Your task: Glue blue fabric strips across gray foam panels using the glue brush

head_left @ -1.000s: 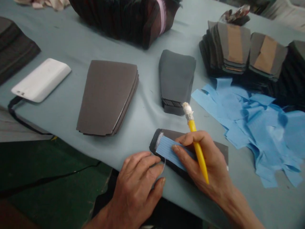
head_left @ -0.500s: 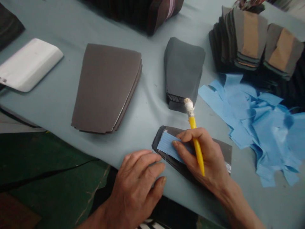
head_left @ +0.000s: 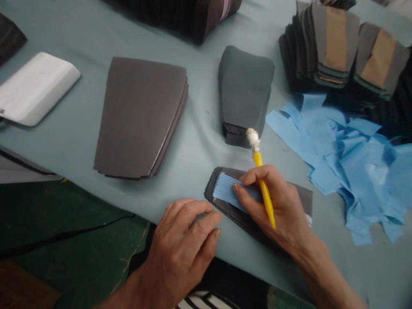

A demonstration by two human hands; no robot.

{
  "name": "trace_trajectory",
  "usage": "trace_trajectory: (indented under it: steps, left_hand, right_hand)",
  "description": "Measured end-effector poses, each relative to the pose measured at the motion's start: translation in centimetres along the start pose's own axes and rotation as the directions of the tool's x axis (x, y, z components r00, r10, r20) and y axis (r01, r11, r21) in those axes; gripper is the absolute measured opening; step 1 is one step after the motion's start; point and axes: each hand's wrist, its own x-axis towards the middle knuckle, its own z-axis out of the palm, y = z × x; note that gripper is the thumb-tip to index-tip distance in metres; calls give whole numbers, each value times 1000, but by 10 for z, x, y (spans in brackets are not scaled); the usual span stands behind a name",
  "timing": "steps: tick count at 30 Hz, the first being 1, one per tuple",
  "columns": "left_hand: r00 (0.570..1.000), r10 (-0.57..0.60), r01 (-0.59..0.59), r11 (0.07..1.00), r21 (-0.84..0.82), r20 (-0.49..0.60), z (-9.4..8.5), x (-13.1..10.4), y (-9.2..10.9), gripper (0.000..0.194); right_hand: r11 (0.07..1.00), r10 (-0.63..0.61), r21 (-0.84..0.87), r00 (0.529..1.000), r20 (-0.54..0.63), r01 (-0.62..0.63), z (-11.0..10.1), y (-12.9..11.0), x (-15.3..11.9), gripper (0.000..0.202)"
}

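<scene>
Right hand point(head_left: 273, 206): lower centre, closed around the yellow brush point(head_left: 263, 189), fingertips pressing the blue strip point(head_left: 225, 191) onto the dark piece point(head_left: 231, 212).
Left hand point(head_left: 183, 244): fingers spread, holding nothing, resting at the table edge point(head_left: 128, 201) just beside the piece.
Risk: the strip could go on skewed if the piece slides; the brush's whitish tip might smear the grey stack point(head_left: 244, 90).
Writing: none legible.

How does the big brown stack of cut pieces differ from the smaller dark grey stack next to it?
The brown stack is wider and longer than the grey stack. The brown stack lies flat with straight edges, while the grey stack's top bulges and its corners are rounded. The brown stack is warmer in colour, the grey stack cooler and darker. Both taper toward one end and rest untouched on the table.
</scene>
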Motion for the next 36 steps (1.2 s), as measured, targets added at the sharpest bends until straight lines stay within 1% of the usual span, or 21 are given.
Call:
trace_trajectory:
  steps: [8, 12, 24, 31, 36]
  left_hand:
    - [1000, 26, -26, 998, 57, 10, -4, 6, -6, 26]
    - [999, 40, -42, 995, 93, 21, -4, 9, -8, 27]
    - [999, 24, -30, 986, 164, 37, 1, 13, -8, 29]
    - [999, 11, -20, 980, 197, 47, 3, 13, -7, 28]
    - [999, 7, -16, 979, 205, 46, 4, 12, -7, 29]
  right_hand:
    - [1000, -27, 2, 1000, -15, 27, 3, 0, 0, 12]
    - [1000, -14, -3, 1000, -13, 14, 2, 0, 1, 12]
    - [1000, 8, 13, 999, -32, -8, 4, 0, 0, 12]
    - [1000, -12, 1, 1000, -26, 12, 3, -2, 1, 12]
    - [1000, 3, 1, 1000, -19, -3, 2, -2, 1, 11]
